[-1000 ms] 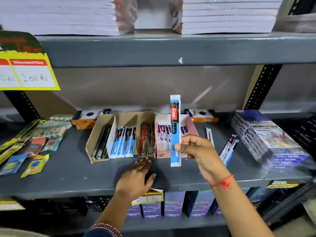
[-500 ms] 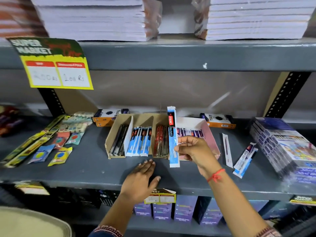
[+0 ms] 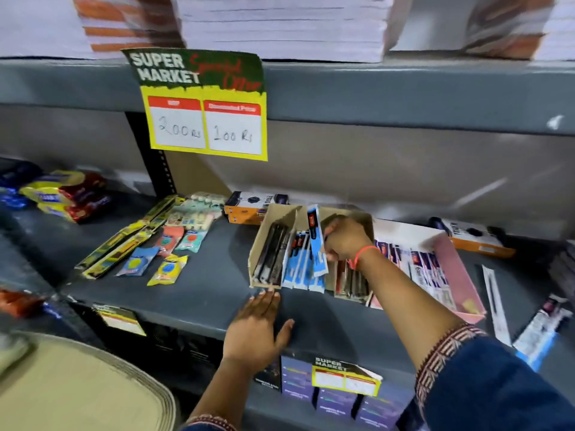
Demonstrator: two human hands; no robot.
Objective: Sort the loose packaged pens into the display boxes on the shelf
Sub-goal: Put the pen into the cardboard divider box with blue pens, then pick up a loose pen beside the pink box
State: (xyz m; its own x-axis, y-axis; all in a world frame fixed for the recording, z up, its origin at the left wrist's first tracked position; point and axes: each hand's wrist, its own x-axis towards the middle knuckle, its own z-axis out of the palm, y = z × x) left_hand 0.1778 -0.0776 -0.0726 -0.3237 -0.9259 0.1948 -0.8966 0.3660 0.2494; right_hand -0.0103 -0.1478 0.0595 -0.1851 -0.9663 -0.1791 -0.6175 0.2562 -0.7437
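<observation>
Blue pen packet (image 3: 316, 244) pinched in your right hand (image 3: 343, 241) over the cardboard box (image 3: 270, 234); slide it toward six o'clock among matching packets. Left hand (image 3: 255, 331) lies flat, empty.

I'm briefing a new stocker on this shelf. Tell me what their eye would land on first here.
First the yellow-and-green price sign hanging from the upper shelf edge, left of centre. Next the right hand holding a blue packaged pen upright over the blue-pen compartment of the brown display box at mid-shelf, while the left hand rests flat on the shelf's front edge. Loose pen packets lie at far right.
</observation>
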